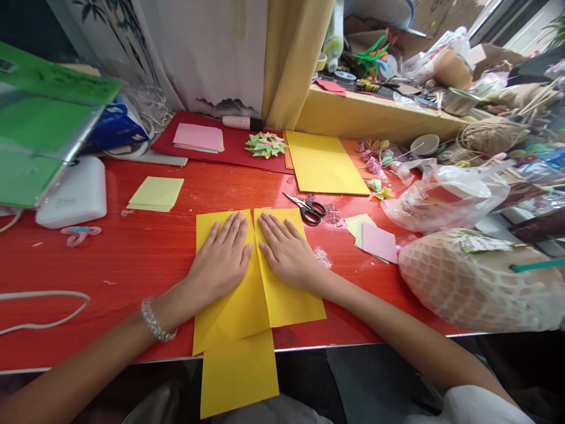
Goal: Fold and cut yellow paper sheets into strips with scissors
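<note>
Yellow paper [238,377] lies at the table's front edge, its lower strip hanging past the edge over my lap. Two upper panels of it stand side by side with a narrow gap between them. On the left panel my left hand [223,256] rests flat, fingers stretched out toward the far edge. My right hand [289,253] lies flat on the right panel, fingers pointing up and left. Neither hand grips anything. Just beyond the right panel are black-handled scissors [310,210], blades partly apart.
Pale yellow notes [156,194] lie to the left, pink notes [379,241] to the right. Behind are a yellow sheet stack [329,162] and a folded paper wreath [265,144]. A net-wrapped bundle [477,280] and plastic bag [450,197] crowd the right; a white cable [48,293] lies left.
</note>
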Motion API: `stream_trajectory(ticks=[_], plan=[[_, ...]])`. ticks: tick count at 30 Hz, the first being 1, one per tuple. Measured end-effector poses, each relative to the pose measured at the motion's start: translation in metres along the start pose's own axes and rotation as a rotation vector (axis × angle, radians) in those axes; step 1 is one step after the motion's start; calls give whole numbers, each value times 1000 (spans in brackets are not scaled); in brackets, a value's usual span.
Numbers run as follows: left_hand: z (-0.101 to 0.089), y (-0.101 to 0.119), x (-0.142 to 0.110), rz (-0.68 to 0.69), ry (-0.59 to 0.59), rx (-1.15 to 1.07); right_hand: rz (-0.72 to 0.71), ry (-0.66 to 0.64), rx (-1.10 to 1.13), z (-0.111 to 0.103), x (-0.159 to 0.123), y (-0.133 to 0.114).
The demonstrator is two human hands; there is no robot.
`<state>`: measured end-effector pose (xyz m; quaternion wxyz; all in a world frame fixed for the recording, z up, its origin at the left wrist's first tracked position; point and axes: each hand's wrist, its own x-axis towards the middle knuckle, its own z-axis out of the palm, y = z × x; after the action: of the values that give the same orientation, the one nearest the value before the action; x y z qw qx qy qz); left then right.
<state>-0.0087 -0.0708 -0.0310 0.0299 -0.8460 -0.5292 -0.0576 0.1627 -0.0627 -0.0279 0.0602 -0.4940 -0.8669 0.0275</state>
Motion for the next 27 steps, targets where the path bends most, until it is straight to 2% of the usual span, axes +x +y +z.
stream_trajectory(ticks=[27], plan=[[2, 1, -9, -55, 37, -12, 4, 24, 24, -2, -2, 0]])
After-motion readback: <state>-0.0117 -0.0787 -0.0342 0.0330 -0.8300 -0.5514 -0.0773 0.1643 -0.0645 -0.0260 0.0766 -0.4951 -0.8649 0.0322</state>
